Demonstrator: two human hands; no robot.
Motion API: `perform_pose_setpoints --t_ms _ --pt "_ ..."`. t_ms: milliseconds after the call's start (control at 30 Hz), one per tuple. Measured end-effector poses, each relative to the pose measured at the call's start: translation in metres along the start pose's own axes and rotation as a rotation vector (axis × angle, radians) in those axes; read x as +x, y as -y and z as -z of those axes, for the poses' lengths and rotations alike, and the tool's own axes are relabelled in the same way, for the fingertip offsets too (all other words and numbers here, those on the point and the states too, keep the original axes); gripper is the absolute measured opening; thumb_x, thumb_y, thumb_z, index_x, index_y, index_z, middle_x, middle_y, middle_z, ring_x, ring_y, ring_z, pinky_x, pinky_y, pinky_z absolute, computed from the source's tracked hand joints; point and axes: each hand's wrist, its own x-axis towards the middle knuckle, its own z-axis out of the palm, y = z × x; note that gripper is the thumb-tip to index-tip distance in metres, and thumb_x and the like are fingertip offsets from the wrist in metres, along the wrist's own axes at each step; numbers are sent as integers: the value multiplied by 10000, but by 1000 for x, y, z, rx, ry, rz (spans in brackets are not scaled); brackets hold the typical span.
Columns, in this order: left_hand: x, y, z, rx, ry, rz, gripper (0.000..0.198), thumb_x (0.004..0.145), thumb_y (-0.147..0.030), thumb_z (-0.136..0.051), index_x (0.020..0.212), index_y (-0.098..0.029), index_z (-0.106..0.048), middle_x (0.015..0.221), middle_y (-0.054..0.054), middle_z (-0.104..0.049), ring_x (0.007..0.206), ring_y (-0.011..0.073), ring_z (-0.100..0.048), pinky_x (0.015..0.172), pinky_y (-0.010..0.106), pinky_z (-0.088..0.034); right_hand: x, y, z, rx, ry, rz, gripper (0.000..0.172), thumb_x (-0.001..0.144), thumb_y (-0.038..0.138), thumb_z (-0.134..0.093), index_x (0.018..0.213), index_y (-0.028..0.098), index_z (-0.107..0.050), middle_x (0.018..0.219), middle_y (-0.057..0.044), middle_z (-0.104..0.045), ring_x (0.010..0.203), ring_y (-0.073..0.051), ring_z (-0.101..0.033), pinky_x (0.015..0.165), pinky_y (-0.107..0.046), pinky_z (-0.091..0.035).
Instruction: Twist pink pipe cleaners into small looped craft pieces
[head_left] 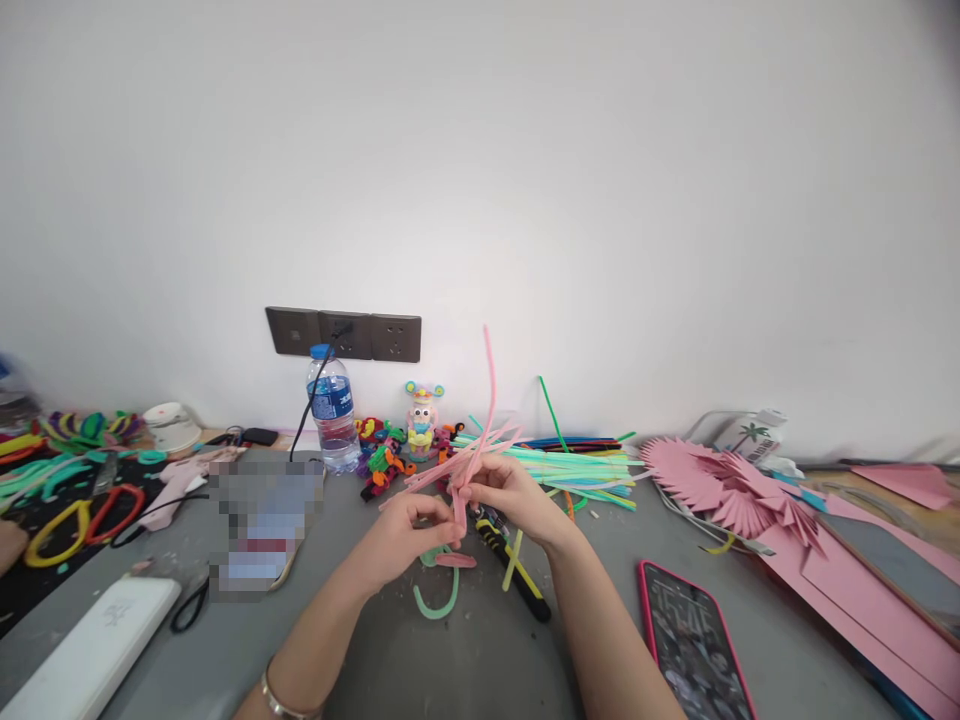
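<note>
Over the middle of the grey table, my left hand (412,535) and my right hand (517,492) pinch a pink pipe cleaner (490,385) between them. One end of it sticks up high against the wall; its lower part is bent near my left fingertips. More pink pipe cleaners (442,470) lie behind my fingers, and I cannot tell whether they are joined to the held one. Below my hands lie a curled mint-green pipe cleaner (439,612) and a short pink piece (455,561). Pliers with yellow-and-black handles (517,570) lie partly under my right hand.
Behind are a water bottle (334,415), a small figurine (421,420) and a bundle of green pipe cleaners (577,465). Phones (697,640) and pink folded paper (705,490) lie right; a power bank (97,650), scissors (90,520) and another person's hand (9,545) are left.
</note>
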Motion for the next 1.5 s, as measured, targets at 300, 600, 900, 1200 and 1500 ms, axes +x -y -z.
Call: perform_pose_setpoints --t_ms 300,600,900,1200,1500 --pt "-2 3 4 31 33 12 218 767 -337 -668 649 -155 -695 626 2 -600 575 127 -474 550 237 -356 -1 -2 -1 84 2 -71 140 745 279 -761 771 167 -680 704 0 -675 599 -121 -613 564 -238 -465" --pt "2 6 -4 492 -209 -147 213 860 -344 -556 817 -188 -695 690 11 -710 585 159 -603 584 239 -392 6 -9 -2 51 -152 -61 166 739 291 -758 815 168 -675 755 -12 -698 669 -132 -643 624 -239 -502" --pt "1 6 -1 685 -199 -135 342 943 -264 -403 767 -223 -694 776 14 -762 738 212 -685 676 255 -412 9 -16 -6 9 -217 -47 199 719 329 -760 754 168 -649 745 -21 -714 658 -147 -646 619 -264 -499" --pt "2 11 1 630 -291 -158 287 924 -237 -442 921 -214 -728 857 43 -783 809 231 -712 686 256 -448 9 -15 -3 -50 -262 -88 244 690 384 -764 748 161 -683 776 -54 -735 701 -175 -658 644 -286 -504" --pt "1 15 5 693 -402 -257 264 913 -240 -486 895 -205 -747 804 60 -779 715 208 -708 655 252 -447 9 -14 -2 -8 -305 -109 257 675 394 -780 739 160 -693 760 -40 -714 707 -166 -646 686 -286 -510"
